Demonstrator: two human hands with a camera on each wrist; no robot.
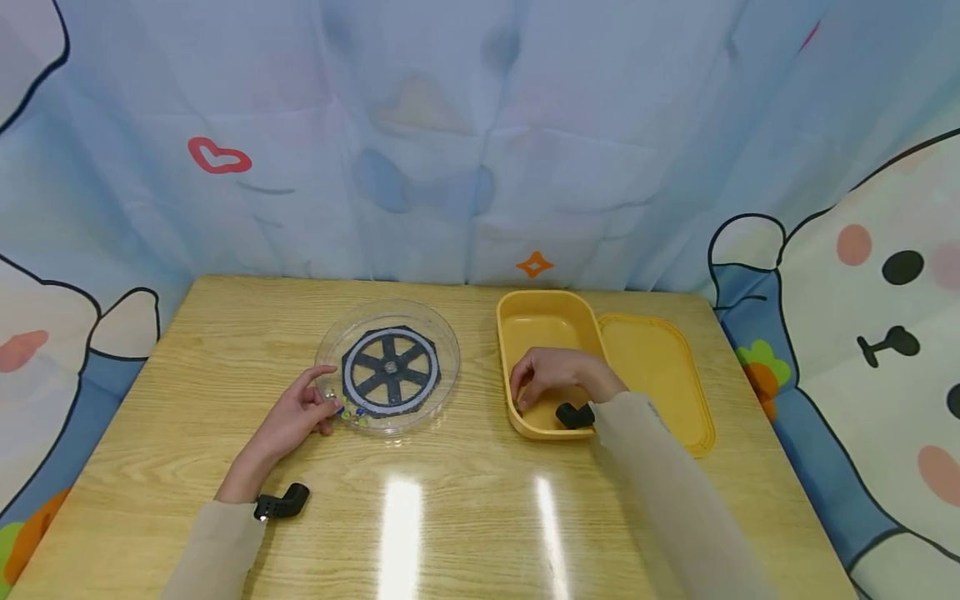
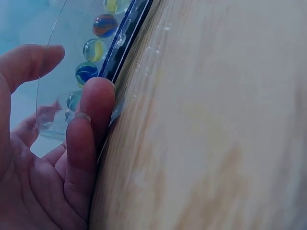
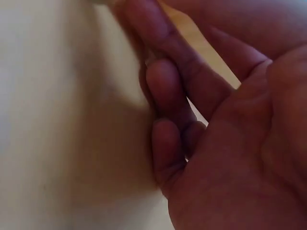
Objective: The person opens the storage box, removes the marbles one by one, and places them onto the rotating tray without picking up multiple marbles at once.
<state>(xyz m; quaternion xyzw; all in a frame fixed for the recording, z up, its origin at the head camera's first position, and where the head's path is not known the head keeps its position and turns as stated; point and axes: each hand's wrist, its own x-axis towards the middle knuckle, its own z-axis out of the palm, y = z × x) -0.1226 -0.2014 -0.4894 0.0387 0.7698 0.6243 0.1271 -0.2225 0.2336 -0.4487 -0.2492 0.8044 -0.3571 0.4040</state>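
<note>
A clear round dish [image 1: 450, 379] holds a dark wheel-like disc [image 1: 390, 367] with spokes and a pale ring. Several glass marbles [image 2: 105, 26] lie along the dish's near left edge, with yellow, blue and orange swirls. My left hand [image 1: 302, 410] holds the dish by that edge, the index finger reaching over the rim. Inside the yellow box [image 1: 546, 310], my right hand [image 1: 558, 377] is at the near left corner, fingers bent down and tips close together. A small greenish thing [image 3: 100, 1] shows at those fingertips, mostly hidden; I cannot tell its kind.
A yellow lid [image 1: 660, 375] lies flat against the right side of the box. Behind the wooden table [image 1: 247, 333] hangs a printed blue curtain [image 1: 420, 183]. Black wrist cameras sit on both wrists, the right one inside the box.
</note>
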